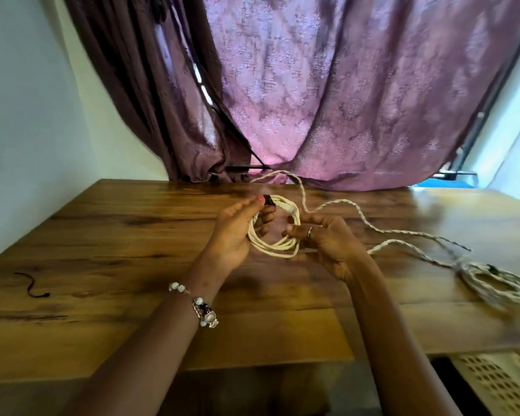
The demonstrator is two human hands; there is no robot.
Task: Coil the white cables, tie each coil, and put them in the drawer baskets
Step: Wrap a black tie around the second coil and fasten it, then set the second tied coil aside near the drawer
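White cable count is two: one coil (pixel 272 226) held up between both hands over the wooden bench (pixel 132 235), and a second, twisted cable (pixel 403 235) trailing across the bench toward the right edge, where it ends in a loose blurry heap (pixel 493 277). The coil is smooth, cream-white, roughly four or five loops stacked into a neat ring. A dark tie (pixel 269 201) sits at its top. The left hand (pixel 237 229) has its grip closed on the left side of the ring, thumb and fingers pinching up near that tie. The right hand (pixel 324 238) grips the ring's right side, fingers curled around the loops. One more dark tie (pixel 32 285) lies alone on the bench far left, well apart from everything. One perforated cream basket (pixel 499 382) peeks out below the bench edge at bottom right. Purple curtain (pixel 342 85) hangs behind.
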